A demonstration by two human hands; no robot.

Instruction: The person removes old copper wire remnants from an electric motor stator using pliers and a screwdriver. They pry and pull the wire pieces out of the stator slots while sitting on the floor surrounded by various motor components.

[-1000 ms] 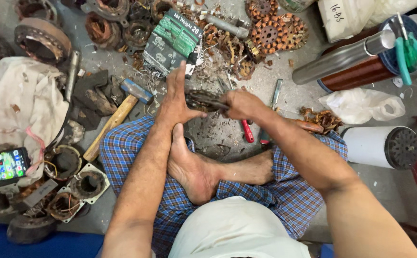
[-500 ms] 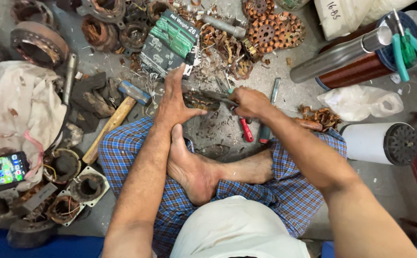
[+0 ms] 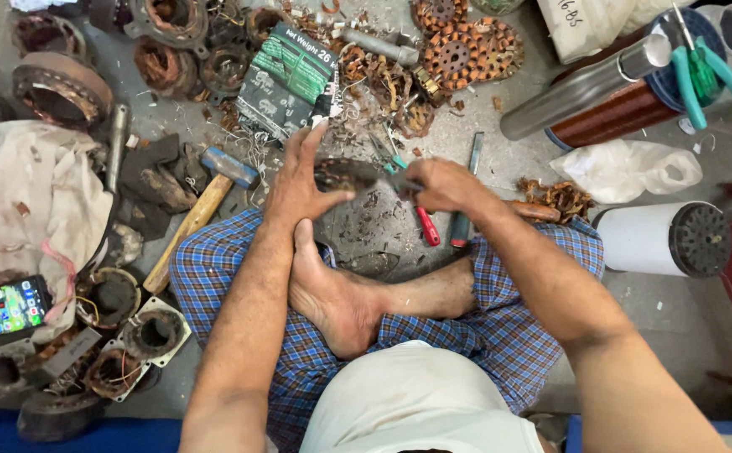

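hammer (image 3: 201, 214); phone (image 3: 3, 310); copper spool (image 3: 613, 113)

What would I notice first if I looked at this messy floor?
Probably the two hands in the middle: the left hand steadies a dark round metal part while the right hand works at it. Above them lie rusty toothed metal discs, and at the far left a lit phone glows green.
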